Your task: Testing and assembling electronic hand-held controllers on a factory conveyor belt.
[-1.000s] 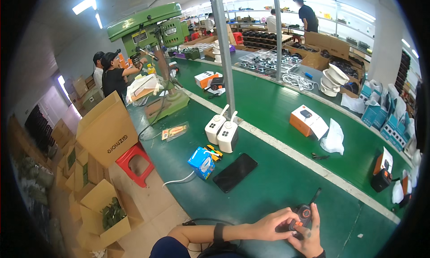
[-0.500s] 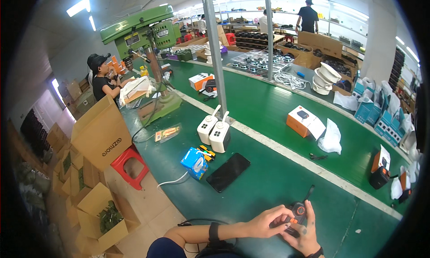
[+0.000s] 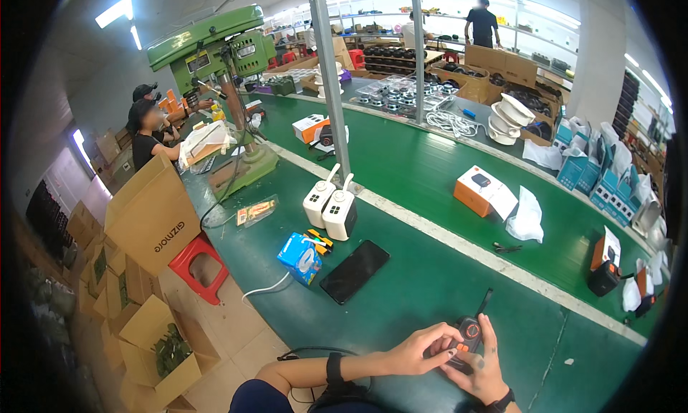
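Close to the front edge of the green bench, my right hand (image 3: 484, 373) is wrapped round a small black device with orange buttons and a round orange-ringed part (image 3: 469, 332). A black strap stands up from its top end. My left hand (image 3: 428, 348) is closed against the near side of the device, with thumb and fingers at the orange buttons. Parts of the body are hidden behind the fingers. Beyond my hands lies a black smartphone (image 3: 355, 272), screen up. Next to it are a blue box (image 3: 299, 259) and two white devices with strap loops (image 3: 330, 209).
A metal post (image 3: 330, 83) rises beyond the white devices. An orange-and-white box (image 3: 484, 192) and a white bag (image 3: 527, 216) lie on the green belt. At left stand a green drill press (image 3: 215, 51), a red stool (image 3: 201, 269) and cartons (image 3: 161, 341). People work nearby.
The view has shifted slightly. My left fingers have moved a little on the device, and more of its orange buttons show. A second person now shows at the left bench.
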A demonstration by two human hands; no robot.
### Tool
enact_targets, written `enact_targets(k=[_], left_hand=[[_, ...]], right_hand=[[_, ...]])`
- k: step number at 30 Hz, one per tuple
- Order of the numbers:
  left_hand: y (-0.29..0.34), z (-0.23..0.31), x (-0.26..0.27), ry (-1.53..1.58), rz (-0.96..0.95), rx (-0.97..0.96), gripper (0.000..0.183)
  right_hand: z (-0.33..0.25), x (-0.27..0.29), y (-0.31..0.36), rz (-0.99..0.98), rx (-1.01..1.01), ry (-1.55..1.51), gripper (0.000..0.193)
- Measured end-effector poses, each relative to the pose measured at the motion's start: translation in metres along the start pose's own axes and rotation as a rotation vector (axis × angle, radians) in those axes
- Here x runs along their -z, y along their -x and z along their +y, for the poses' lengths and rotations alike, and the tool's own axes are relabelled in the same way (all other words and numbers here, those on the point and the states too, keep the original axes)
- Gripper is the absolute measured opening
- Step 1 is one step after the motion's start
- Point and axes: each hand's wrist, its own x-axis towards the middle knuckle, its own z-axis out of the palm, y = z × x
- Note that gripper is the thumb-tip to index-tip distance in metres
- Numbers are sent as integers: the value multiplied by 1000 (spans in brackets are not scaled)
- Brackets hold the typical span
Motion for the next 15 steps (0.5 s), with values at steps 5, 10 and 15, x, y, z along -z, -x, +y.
enact_targets(k=[5, 10, 15], left_hand=[[1, -5, 1, 33, 0, 33, 28], [1, -4, 2, 20, -8, 32, 27], [1, -3, 3, 7, -14, 6, 24]], right_hand=[[1, -3, 0, 14, 11, -24, 50], [1, -3, -1, 6, 21, 1, 50], [1, -4, 0, 5, 7, 10, 47]])
